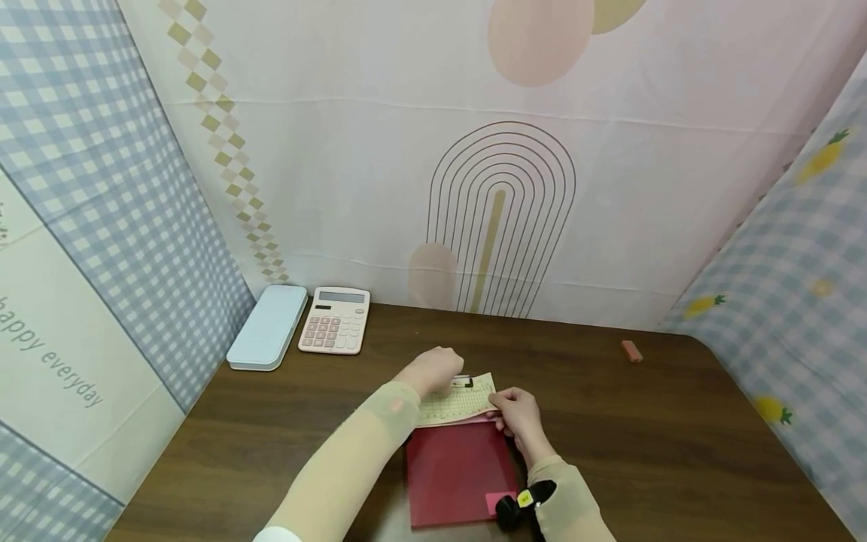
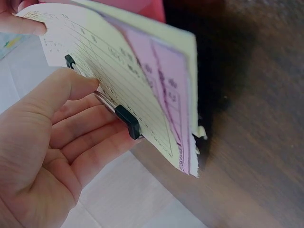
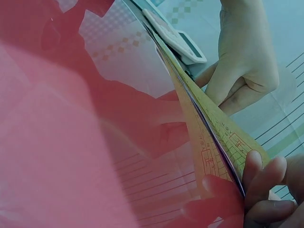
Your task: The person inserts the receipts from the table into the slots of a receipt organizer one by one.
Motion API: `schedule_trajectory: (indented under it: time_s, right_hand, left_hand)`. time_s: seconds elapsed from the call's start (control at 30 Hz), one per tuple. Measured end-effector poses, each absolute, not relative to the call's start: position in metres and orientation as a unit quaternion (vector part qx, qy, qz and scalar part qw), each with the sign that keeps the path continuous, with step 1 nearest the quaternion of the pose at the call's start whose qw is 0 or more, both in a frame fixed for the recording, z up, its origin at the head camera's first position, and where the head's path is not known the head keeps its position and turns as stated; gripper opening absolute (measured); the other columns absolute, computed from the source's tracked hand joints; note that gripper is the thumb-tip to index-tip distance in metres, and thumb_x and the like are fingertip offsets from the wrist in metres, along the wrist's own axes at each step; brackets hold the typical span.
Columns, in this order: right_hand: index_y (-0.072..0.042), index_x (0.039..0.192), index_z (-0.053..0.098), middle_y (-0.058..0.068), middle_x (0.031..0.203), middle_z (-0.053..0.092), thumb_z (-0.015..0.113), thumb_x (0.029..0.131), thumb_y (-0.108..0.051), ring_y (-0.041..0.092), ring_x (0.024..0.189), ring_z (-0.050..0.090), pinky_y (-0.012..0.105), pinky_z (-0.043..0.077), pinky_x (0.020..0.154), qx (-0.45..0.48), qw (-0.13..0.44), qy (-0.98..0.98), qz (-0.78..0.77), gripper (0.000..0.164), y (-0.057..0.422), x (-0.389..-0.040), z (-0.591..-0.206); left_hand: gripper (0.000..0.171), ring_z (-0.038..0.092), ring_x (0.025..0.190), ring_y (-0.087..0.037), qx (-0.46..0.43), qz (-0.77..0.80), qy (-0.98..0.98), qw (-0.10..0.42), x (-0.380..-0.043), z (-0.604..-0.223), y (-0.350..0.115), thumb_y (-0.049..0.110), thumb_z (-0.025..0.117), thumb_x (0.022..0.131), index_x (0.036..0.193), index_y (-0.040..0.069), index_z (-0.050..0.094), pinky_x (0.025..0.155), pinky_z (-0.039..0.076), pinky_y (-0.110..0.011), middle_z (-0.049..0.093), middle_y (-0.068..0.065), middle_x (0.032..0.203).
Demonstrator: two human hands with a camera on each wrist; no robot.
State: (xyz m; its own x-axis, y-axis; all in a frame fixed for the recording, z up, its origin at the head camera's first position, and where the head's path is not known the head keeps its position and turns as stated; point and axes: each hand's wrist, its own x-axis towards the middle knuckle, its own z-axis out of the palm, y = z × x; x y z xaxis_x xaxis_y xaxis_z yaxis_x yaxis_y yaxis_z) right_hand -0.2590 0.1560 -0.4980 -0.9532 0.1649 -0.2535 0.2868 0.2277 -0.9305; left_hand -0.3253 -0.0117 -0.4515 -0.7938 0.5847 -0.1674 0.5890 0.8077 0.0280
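Observation:
A thin stack of printed slips (image 1: pixel 450 406), pale yellow with pink sheets between, stands over the upper part of a glossy red folder (image 1: pixel 460 474). At the slips' top edge sits a metal clip with black ends (image 2: pixel 127 122). My left hand (image 1: pixel 433 371) holds that edge by the clip, thumb (image 2: pixel 83 85) on the front sheet and fingers behind. My right hand (image 1: pixel 520 418) pinches the slips' right edge between thumb and fingers. In the right wrist view, the folder's shiny surface mirrors the slips and both hands.
At the back left lie a light blue case (image 1: pixel 269 327) and a white calculator (image 1: pixel 335 320) with pink keys. A small reddish block (image 1: pixel 631 351) is at the back right. Patterned cloth (image 1: pixel 352 165) hangs behind and on both sides of the brown wooden table (image 1: pixel 677 452).

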Motion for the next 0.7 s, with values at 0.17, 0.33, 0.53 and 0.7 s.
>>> schedule_trajectory:
  time_s: [0.17,0.33,0.53,0.7]
  right_hand:
    - [0.003,0.098,0.059,-0.001,0.055,0.056,0.059,0.089,-0.014,0.005,0.041,0.044,0.02,0.033,0.041,0.152,0.05,0.779,-0.606,0.019,0.157,-0.26,-0.5]
    - [0.004,0.108,0.056,-0.001,0.054,0.046,0.06,0.089,-0.015,0.006,0.041,0.04,0.021,0.032,0.041,0.146,0.055,0.779,-0.608,0.027,0.16,-0.259,-0.5]
    - [0.003,0.111,0.055,-0.002,0.054,0.043,0.059,0.088,-0.015,0.007,0.041,0.035,0.022,0.029,0.041,0.138,0.067,0.793,-0.589,0.029,0.166,-0.256,-0.499]
    - [0.002,0.113,0.055,0.003,0.063,0.055,0.058,0.088,-0.013,0.01,0.046,0.043,0.023,0.034,0.041,0.117,0.043,0.814,-0.568,0.03,0.171,-0.256,-0.497]
  left_hand:
    - [0.01,0.048,0.064,-0.009,0.314,-0.019,0.946,0.08,-0.326,-0.451,-0.012,0.008,0.07,0.079,0.077,0.014,0.063,0.059,0.044,-0.024,0.061,0.004,0.074]
    - [0.007,0.051,0.062,-0.007,0.316,-0.074,0.944,0.053,-0.327,-0.451,-0.011,0.018,0.072,0.082,0.077,0.017,0.067,0.061,0.048,-0.024,0.065,0.006,0.075]
    - [0.012,0.058,0.066,-0.007,0.304,-0.091,0.948,0.033,-0.324,-0.454,-0.01,0.026,0.073,0.082,0.074,0.02,0.067,0.063,0.051,-0.027,0.067,0.008,0.076]
    - [0.013,0.063,0.078,-0.012,0.292,-0.006,0.956,0.017,-0.327,-0.462,-0.022,0.025,0.075,0.079,0.085,0.015,0.071,0.071,0.052,-0.028,0.07,0.004,0.085]
